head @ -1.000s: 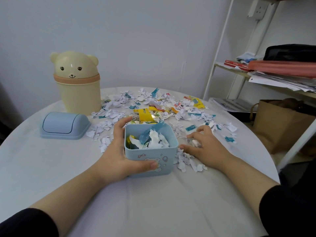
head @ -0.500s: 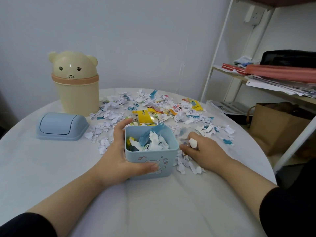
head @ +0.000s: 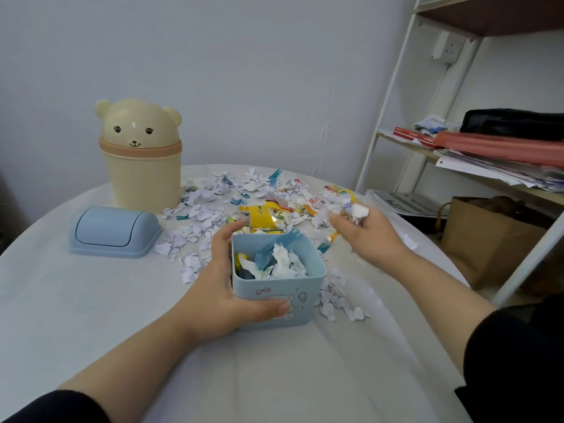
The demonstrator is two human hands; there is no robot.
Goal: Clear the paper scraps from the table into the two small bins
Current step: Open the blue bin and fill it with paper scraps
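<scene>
Scraps (head: 244,203) on white table (head: 76,300), shelf (head: 457,154) rt.

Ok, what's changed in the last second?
The right hand pinched up a wad of paper scraps from the table and lifted it, beside the blue bin. The left hand still grips that bin; bear bin and blue lid unmoved.

no readable text, print on the paper scraps (head: 259,206) and shelf papers (head: 406,203) too blurred
</scene>
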